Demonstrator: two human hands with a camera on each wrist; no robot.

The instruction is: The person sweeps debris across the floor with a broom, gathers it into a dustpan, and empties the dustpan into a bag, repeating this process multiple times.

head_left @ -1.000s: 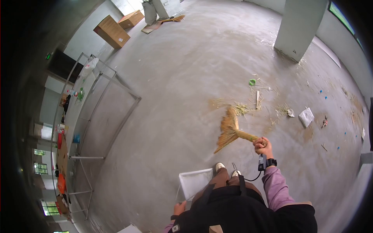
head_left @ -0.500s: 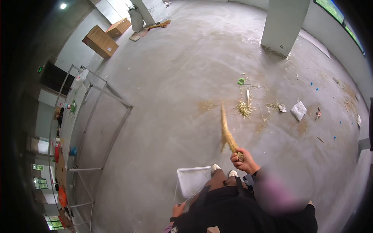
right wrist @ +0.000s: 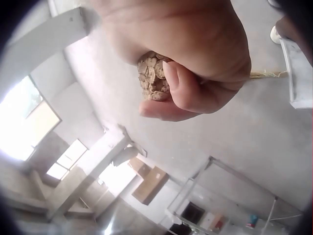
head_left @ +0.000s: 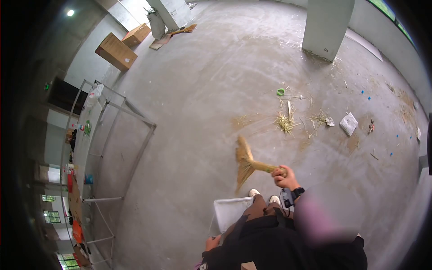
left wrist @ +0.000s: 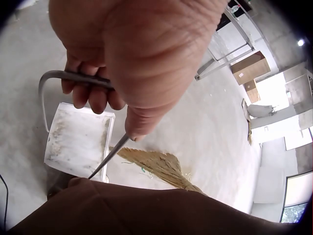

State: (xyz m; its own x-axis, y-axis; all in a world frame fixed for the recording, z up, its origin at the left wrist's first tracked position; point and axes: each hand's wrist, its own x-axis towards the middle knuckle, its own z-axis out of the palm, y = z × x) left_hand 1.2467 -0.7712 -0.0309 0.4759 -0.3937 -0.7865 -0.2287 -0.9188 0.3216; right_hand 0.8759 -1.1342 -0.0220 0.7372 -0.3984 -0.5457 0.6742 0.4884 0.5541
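My right hand [head_left: 284, 177] grips a straw broom by its handle [head_left: 265, 167]. The broom's fanned bristles [head_left: 244, 165] spread over the floor left of my shoes. In the right wrist view the cut butt end of the broom handle [right wrist: 154, 77] pokes out of my curled fingers [right wrist: 188, 90]. My left hand [left wrist: 142, 54] holds the thin metal wire handle [left wrist: 78, 76] of a white dustpan [left wrist: 78, 139]. The dustpan sits low beside my left leg, its inside smudged with dirt. In the left wrist view the broom bristles [left wrist: 154, 164] show just past the dustpan.
A pile of straw bits [head_left: 284, 123] lies ahead by a pale strip, with a green ring [head_left: 281, 92] beyond. Right of it are a white packet [head_left: 348, 124] and scattered scraps. A metal frame table [head_left: 139, 114] stands left, a pillar [head_left: 326, 33] ahead.
The right hand first swung the broom back toward the body, turning it edge-on, then turned it flat again, left of the straw pile. The left hand still holds the dustpan by the leg.
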